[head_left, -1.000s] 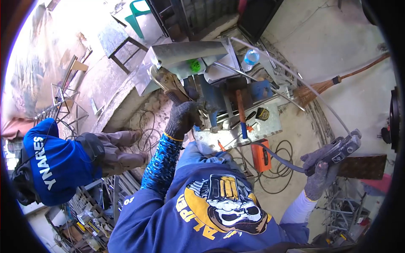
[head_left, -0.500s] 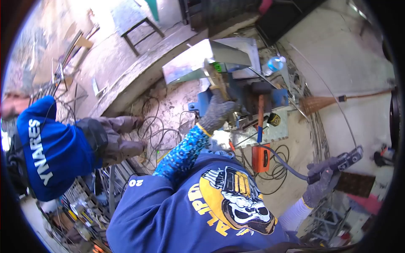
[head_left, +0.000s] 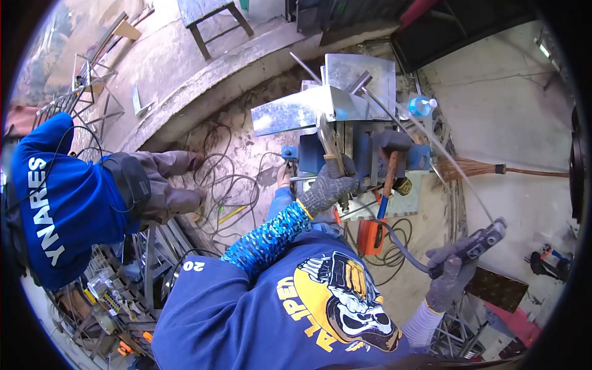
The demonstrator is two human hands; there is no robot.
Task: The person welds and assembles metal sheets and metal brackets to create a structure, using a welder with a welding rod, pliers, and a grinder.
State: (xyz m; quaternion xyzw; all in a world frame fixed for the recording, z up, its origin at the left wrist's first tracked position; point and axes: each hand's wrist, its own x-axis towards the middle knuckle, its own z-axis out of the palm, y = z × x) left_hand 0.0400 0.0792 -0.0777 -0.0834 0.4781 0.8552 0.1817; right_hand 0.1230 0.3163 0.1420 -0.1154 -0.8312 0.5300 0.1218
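My left hand [head_left: 330,184], in a grey knit glove with a blue patterned sleeve, grips the handles of locking pliers [head_left: 328,143] whose jaws reach up to a bent sheet-metal piece [head_left: 296,112] on a blue workbench [head_left: 370,151]. My right hand [head_left: 449,274], also gloved, is held out low to the right and closed around a welding electrode holder [head_left: 484,240]. A long thin rod [head_left: 453,163] runs up from the holder toward the bench, and a dark cable [head_left: 401,246] trails from it.
Another person in a blue shirt [head_left: 58,197] crouches at the left. A hammer [head_left: 390,166], tape measure [head_left: 404,185] and water bottle [head_left: 420,106] are on the bench. An orange welder [head_left: 372,235], coiled cables [head_left: 225,179], a broom [head_left: 487,168] and metal frames [head_left: 89,92] crowd the floor.
The view has shifted, so the bench sits lower and more central. My left hand stays on the pliers. My right hand with the holder has dropped and drawn inward a little.
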